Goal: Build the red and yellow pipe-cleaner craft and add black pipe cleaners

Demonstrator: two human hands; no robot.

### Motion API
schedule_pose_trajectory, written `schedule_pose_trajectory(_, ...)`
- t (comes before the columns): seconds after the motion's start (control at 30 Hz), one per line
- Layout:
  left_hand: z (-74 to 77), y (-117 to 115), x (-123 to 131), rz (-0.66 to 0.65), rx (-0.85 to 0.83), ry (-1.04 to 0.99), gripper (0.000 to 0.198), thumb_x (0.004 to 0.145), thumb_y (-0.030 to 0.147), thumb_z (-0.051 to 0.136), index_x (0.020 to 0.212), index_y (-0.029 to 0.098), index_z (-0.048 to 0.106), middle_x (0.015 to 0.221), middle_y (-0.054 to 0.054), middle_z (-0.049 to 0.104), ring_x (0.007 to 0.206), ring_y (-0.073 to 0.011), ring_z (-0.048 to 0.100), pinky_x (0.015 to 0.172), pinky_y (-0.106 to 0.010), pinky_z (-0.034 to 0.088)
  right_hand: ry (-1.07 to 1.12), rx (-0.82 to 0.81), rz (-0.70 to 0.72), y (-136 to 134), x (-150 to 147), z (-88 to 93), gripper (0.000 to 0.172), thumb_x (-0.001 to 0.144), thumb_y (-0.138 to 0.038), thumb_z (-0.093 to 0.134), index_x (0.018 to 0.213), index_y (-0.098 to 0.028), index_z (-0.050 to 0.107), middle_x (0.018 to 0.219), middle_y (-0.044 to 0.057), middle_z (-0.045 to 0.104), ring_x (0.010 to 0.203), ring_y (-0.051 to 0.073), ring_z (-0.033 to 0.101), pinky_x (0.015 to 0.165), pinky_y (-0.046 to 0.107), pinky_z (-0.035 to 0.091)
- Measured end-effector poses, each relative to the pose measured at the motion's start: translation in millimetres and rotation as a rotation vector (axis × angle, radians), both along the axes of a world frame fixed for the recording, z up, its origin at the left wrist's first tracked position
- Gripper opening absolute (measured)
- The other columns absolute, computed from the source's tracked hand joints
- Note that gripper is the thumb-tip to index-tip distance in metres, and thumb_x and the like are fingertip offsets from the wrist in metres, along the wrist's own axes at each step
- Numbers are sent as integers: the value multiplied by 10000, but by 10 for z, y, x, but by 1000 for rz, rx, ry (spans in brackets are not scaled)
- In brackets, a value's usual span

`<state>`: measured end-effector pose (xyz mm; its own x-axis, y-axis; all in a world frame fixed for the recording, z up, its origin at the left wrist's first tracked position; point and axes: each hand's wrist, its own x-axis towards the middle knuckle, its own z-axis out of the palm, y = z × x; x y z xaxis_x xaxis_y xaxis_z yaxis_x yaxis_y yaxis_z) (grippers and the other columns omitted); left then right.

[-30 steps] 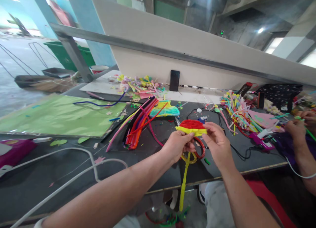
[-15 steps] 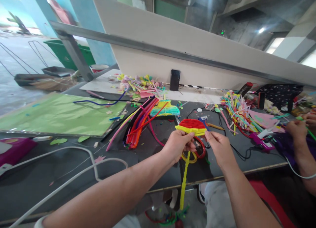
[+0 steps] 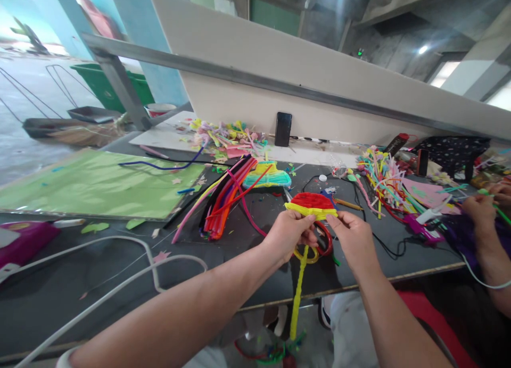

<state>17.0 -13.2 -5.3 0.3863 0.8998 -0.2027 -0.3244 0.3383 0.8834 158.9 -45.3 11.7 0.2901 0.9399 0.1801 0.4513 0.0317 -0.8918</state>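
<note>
Over the dark desk (image 3: 48, 304), a red-and-yellow fuzzy piece (image 3: 311, 200) is being held crosswise, its long yellow edge (image 3: 318, 214) being pinched near mid-length by the left hand (image 3: 291, 231), at its right end by the right hand (image 3: 352, 234)

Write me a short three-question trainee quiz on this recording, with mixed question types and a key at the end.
1. Multiple choice: which colour runs along the lower edge of the held fuzzy piece, below the red?
a) blue
b) yellow
c) white

2. True or false: the black phone at the back of the table stands upright.

3. Short answer: where along the lower edge of the piece does each hand of the person wearing the camera grip it?

Key:
1. b
2. True
3. The left hand grips near the middle; the right hand pinches the right end.
</note>
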Motion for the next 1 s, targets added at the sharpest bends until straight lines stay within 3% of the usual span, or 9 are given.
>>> schedule_pose_trajectory(0.3,21,-19,15,-39,-7,17,233,833,217,530,626,111,524,406,-22,545,324,-107,513,355,-176,405,58,62,-88,-15,-47,-79,358,745,-504,609,689,-156,673,590,0,637,552,134,524,552,238,394)
schedule_pose_trajectory(0.5,32,-16,4,-9,-18,50,258,849,211,503,608,118,512,392,-16,538,305,-106,498,363,-195,427,150,84,-3,51,24,-141,373,770,-517,584,773,-163,701,617,13,642,628,169,565,595,260,425)
schedule_pose_trajectory(0.63,24,-28,7,-26,8,70,258,843,220,513,603,125,506,391,-15,541,307,-107,501,352,-186,417,166,156,-36,88,97,-137,399,804,-525,532,784,-164,701,708,32,665,671,178,566,614,266,425)
schedule_pose_trajectory(0.8,-5,-34,21,-48,34,86,241,825,247,537,619,122,530,388,-13,544,306,-113,507,343,-185,409,11,85,25,59,131,-69,365,773,-515,574,777,-167,685,653,6,625,612,149,515,572,241,388)
schedule_pose_trajectory(1.0,-28,-26,24,-63,38,78,266,805,310,567,617,125,534,381,-4,534,298,-106,491,347,-189,414,-252,15,-65,42,131,-44,385,820,-506,492,674,-177,627,544,-8,556,534,129,457,522,234,326)
